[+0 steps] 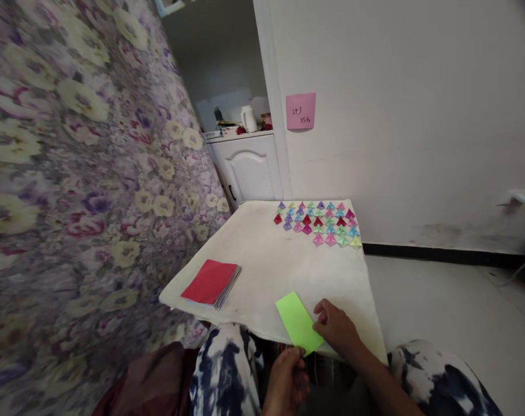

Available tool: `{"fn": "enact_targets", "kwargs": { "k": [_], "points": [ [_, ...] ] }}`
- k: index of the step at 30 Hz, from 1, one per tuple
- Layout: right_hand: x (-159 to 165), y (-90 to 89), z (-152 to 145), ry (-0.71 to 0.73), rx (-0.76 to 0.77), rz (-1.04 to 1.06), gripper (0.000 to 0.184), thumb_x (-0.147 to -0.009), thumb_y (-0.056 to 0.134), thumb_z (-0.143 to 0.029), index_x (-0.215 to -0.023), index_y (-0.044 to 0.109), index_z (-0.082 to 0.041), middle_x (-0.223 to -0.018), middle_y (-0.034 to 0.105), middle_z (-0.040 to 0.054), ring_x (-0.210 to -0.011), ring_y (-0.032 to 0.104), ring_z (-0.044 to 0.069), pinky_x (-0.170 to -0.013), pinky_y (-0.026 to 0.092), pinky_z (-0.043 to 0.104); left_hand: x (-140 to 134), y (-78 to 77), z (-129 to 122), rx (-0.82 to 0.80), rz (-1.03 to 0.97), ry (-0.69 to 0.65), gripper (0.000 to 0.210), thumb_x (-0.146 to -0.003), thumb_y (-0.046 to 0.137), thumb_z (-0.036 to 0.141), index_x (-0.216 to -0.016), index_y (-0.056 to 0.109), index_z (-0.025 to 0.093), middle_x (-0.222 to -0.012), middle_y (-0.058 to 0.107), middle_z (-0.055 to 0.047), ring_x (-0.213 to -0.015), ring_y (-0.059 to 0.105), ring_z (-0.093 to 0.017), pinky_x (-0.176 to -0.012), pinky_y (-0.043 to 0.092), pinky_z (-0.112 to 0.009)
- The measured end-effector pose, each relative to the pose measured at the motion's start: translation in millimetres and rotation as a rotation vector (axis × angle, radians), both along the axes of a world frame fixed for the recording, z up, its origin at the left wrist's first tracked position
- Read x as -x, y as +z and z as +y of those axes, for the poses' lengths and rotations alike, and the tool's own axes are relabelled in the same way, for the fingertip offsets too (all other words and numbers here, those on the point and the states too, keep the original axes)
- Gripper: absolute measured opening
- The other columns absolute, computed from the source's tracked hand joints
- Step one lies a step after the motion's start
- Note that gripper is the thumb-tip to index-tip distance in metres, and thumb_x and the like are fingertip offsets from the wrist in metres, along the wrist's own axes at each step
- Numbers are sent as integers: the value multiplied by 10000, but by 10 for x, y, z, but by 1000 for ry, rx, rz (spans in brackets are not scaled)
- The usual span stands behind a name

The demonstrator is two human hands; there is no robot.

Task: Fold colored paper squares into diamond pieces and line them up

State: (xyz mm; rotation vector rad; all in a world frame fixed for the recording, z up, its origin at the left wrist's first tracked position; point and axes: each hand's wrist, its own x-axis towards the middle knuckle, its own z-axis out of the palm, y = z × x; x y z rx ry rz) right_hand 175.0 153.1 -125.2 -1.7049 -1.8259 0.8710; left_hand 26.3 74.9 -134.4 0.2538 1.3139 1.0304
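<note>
A bright green rectangular sheet of paper [297, 321], apparently folded, lies slanted at the near edge of the cloth-covered table [262, 248]. My left hand [287, 378] is closed in a pinch on its lower corner, just off the table edge. At the sheet's right side is my right hand [338, 329], fingers bent and fingertips slightly apart, with nothing seen between them. Whether it touches the paper's edge I cannot tell. A stack of paper squares [212, 282] with a red sheet on top rests on the left of the table.
Several small folded paper pieces [318, 221] in many colours stand in rows at the far right corner. A pink note [301, 111] hangs on the wall. Flowered fabric [93, 202] runs along the left; a white jug [249, 119] stands on the cabinet shelf.
</note>
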Motion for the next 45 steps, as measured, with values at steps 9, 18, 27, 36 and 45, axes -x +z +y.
{"fn": "enact_targets", "kwargs": {
  "k": [9, 18, 27, 36, 45],
  "points": [
    [-12, -9, -37, 29, -3, 27, 147, -703, 545, -188, -842, 589, -210, -704, 628, -11, -665, 554, 153, -573, 313, 225, 38, -56, 91, -58, 11, 128, 365, -509, 786, 340, -628, 478, 182, -504, 557, 56, -489, 542, -94, -505, 353, -194],
    [-69, -37, -6, 25, -2, 217, 166, -779, 506, -311, -870, 589, -201, -745, 649, 19, -698, 589, 177, -634, 393, 270, 6, 121, 54, 27, -142, 30, 248, -615, 743, 173, -744, 532, 169, -564, 618, 29, -469, 591, -98, -470, 408, -183],
    [113, -11, -41, 144, 112, 631, 416, -719, 560, -418, -1034, 541, -147, -860, 700, 78, -742, 654, 215, -621, 490, 310, 29, 187, 125, -154, -132, -1, 194, -623, 750, 188, -702, 578, 145, -590, 653, 7, -499, 587, -84, -473, 403, -155],
    [140, 231, -9, 281, 150, 918, 491, -659, 681, -326, -1105, 533, -184, -758, 658, 9, -681, 620, 189, -613, 473, 294, 116, 520, 332, -420, -179, -22, 347, -675, 721, 310, -950, 680, 103, -856, 718, -113, -700, 646, -199, -648, 474, -278],
    [205, 848, 444, 212, -9, 738, 325, -691, 633, -251, -1001, 565, -180, -591, 522, -62, -540, 508, 110, -514, 375, 213, 337, 900, 841, -634, 184, -62, 322, -726, 672, 345, -964, 697, 130, -761, 705, -47, -625, 568, -144, -579, 422, -223]
  ]
}}
